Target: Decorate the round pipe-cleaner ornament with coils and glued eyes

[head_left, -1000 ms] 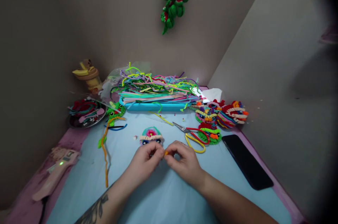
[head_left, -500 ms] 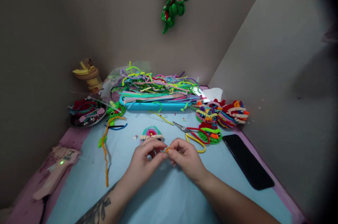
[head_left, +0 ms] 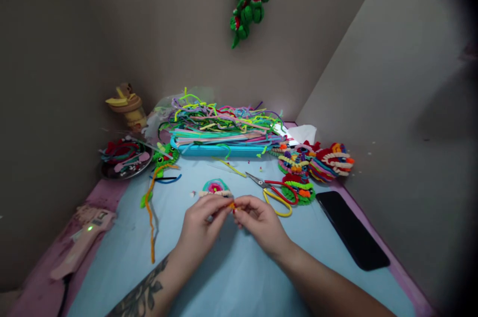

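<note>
My left hand (head_left: pixel 201 225) and my right hand (head_left: pixel 259 222) meet fingertip to fingertip over the light blue table (head_left: pixel 231 277). Both pinch a small orange pipe-cleaner piece (head_left: pixel 232 206) between thumbs and forefingers. Just beyond my fingers lies a small round pipe-cleaner face (head_left: pixel 215 188) in pink, teal and cream, partly hidden by my left hand. Scissors with red and yellow handles (head_left: pixel 274 193) lie to the right of it, blades pointing left.
A blue tray heaped with coloured pipe cleaners (head_left: pixel 220 130) stands at the back. Finished pipe-cleaner figures (head_left: pixel 313 165) lie right of it, a black phone (head_left: pixel 353 230) nearer. A long orange pipe cleaner (head_left: pixel 150 217), a green figure (head_left: pixel 164 155), a dish (head_left: pixel 125 157) and a glue gun (head_left: pixel 80 242) are on the left.
Both hands have shifted slightly away from me toward the round face, still pinching the orange piece. The view has drifted a little.
</note>
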{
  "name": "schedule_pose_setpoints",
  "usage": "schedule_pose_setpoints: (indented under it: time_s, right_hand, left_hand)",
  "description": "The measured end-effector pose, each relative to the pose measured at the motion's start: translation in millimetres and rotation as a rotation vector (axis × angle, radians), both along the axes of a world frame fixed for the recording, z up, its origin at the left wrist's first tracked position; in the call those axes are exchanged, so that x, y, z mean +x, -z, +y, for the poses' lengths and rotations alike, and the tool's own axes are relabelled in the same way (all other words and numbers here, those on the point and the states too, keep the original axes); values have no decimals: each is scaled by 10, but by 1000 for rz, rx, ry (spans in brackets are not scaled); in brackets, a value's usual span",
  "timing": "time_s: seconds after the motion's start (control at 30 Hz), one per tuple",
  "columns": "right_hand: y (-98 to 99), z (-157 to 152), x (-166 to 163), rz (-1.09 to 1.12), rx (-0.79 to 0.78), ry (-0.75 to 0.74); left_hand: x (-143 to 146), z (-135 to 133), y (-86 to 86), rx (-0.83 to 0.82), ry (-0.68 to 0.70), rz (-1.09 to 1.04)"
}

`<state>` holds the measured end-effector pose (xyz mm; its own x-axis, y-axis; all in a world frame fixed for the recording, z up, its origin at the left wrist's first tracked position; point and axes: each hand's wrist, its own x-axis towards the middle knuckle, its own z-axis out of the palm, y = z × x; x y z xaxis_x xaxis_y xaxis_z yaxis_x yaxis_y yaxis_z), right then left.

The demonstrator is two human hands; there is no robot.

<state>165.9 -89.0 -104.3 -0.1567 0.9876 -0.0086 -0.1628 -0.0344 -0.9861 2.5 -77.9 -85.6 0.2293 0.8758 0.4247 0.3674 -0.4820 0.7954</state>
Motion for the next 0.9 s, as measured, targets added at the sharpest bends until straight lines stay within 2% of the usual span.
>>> schedule_pose_setpoints:
  time_s: [0.17,0.3,0.43,0.53,0.63,0.73,0.9]
  right_hand:
    - [19,-45,9,-229,218,158]
    - [42,-62,21,-317,330,150]
    - [40,-23,28,-213,237,120]
    - [20,35,38,-55,118,28]
    - [15,74,50,8,36,-36]
    - [31,72,56,-1,30,-46]
    - [62,28,59,-86,117,-42]
  left_hand:
    - [41,5,-46,-274,-40,-96]
    - [44,34,-66,-505,-20,-193]
    - [31,70,-78,-672,62,-272]
    - [13,85,-72,-755,149,-331]
    - [-8,86,-64,-867,270,-407]
    - [-17,79,-63,-964,322,-485]
    - [1,64,-68,-1050,292,-532]
